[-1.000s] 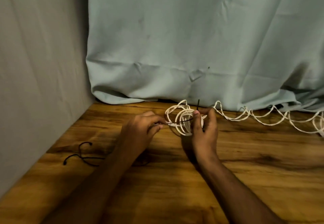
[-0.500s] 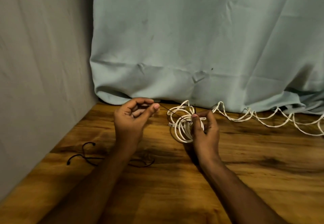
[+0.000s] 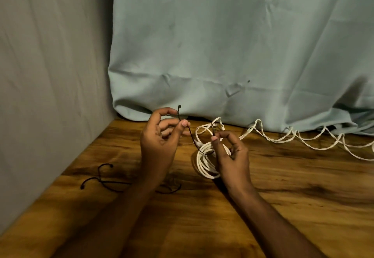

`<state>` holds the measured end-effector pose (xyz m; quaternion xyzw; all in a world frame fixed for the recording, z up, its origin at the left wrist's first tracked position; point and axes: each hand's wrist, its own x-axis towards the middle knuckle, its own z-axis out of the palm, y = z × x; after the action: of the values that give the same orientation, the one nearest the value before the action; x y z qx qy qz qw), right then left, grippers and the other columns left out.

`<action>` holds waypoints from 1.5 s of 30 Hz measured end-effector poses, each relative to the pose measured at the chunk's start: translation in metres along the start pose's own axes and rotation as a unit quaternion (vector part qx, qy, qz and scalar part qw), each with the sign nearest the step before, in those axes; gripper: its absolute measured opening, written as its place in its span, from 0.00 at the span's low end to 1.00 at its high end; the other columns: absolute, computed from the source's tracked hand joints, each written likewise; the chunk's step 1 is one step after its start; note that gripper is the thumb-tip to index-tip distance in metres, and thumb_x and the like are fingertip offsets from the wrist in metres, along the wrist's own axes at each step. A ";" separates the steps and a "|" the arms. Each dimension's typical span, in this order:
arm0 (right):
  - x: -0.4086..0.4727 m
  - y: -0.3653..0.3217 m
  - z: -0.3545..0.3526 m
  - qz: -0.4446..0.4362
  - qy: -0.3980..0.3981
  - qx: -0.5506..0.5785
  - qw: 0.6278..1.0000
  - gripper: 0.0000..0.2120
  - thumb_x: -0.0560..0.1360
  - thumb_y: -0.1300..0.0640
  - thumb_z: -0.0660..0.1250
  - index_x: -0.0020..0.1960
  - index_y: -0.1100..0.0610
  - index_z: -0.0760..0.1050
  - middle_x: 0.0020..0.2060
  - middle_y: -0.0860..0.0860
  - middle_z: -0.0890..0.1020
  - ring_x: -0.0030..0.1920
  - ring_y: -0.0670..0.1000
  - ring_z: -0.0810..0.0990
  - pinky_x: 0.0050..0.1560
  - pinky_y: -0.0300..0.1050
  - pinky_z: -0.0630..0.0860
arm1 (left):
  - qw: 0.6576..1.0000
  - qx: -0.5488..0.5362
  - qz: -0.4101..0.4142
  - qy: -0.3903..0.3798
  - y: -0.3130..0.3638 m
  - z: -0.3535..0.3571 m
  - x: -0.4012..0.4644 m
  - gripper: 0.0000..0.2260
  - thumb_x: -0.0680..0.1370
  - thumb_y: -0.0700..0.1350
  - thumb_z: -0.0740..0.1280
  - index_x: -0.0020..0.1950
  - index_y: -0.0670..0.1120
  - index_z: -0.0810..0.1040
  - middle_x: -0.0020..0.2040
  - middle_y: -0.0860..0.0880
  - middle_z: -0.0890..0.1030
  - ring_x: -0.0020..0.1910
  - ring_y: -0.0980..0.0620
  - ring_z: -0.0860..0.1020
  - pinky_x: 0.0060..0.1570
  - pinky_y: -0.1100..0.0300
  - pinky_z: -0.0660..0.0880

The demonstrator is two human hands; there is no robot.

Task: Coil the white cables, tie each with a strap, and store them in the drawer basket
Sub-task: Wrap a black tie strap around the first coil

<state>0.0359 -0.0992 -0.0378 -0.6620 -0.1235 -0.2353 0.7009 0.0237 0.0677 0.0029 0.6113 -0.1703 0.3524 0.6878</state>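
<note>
A coiled white cable [image 3: 206, 156] stands on edge on the wooden table [image 3: 283, 207], just left of the right hand [image 3: 232, 156], whose thumb and forefinger pinch one end of a black strap [image 3: 192, 138]. The strap runs under the coil's top strands and rises leftward to the left hand [image 3: 159, 136], which pinches its other end above the table. A second white cable [image 3: 303, 138] trails uncoiled along the table's far edge under a pale green cloth [image 3: 222, 45]. Two spare black straps [image 3: 101, 179] lie near the left wall [image 3: 50, 75]; bare wood lies toward the near edge.
</note>
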 end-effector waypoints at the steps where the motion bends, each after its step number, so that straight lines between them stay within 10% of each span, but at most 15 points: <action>1: -0.001 -0.001 0.001 -0.011 -0.005 -0.008 1.000 0.04 0.82 0.56 0.71 0.50 0.48 0.81 0.45 0.53 0.87 0.44 0.56 0.82 0.46 0.54 0.79 | 1.000 0.021 0.018 -0.007 0.000 0.001 -0.001 0.09 0.78 0.37 0.70 0.57 0.40 0.76 0.42 0.44 0.85 0.37 0.46 0.85 0.40 0.48 0.83; 11: -0.006 -0.007 0.005 -0.031 -0.005 -0.078 0.996 0.06 0.81 0.59 0.72 0.52 0.48 0.85 0.47 0.45 0.89 0.48 0.47 0.86 0.47 0.47 0.81 | 0.988 0.141 0.062 -0.009 -0.008 0.003 -0.006 0.07 0.76 0.38 0.73 0.54 0.43 0.85 0.42 0.51 0.86 0.39 0.55 0.85 0.39 0.57 0.83; 18: -0.011 -0.011 0.006 -0.044 -0.025 -0.129 0.990 0.07 0.82 0.54 0.71 0.53 0.42 0.83 0.40 0.51 0.86 0.38 0.66 0.82 0.33 0.66 0.79 | 0.991 0.129 0.040 -0.001 -0.012 0.003 -0.003 0.07 0.76 0.37 0.73 0.52 0.43 0.85 0.40 0.50 0.86 0.38 0.53 0.85 0.39 0.54 0.83; 29: -0.008 -0.006 0.001 -0.050 0.001 -0.167 0.985 0.06 0.82 0.55 0.71 0.54 0.45 0.84 0.47 0.40 0.88 0.46 0.44 0.86 0.47 0.55 0.85 | 0.992 0.122 0.028 -0.020 -0.008 0.002 -0.006 0.07 0.75 0.37 0.74 0.52 0.45 0.85 0.40 0.52 0.86 0.38 0.54 0.85 0.39 0.56 0.83; 45: -0.009 -0.001 0.000 -0.067 -0.015 -0.209 0.976 0.05 0.81 0.47 0.68 0.55 0.41 0.82 0.45 0.42 0.88 0.45 0.48 0.87 0.44 0.59 0.84 | 0.984 -0.004 -0.177 0.000 -0.011 0.001 0.003 0.04 0.77 0.37 0.71 0.50 0.40 0.84 0.38 0.46 0.86 0.28 0.55 0.79 0.31 0.65 0.75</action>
<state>0.0279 -0.0982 -0.0411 -0.7873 -0.1261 -0.2924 0.5279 0.0335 0.0676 -0.0023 0.6295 -0.0609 0.2241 0.7414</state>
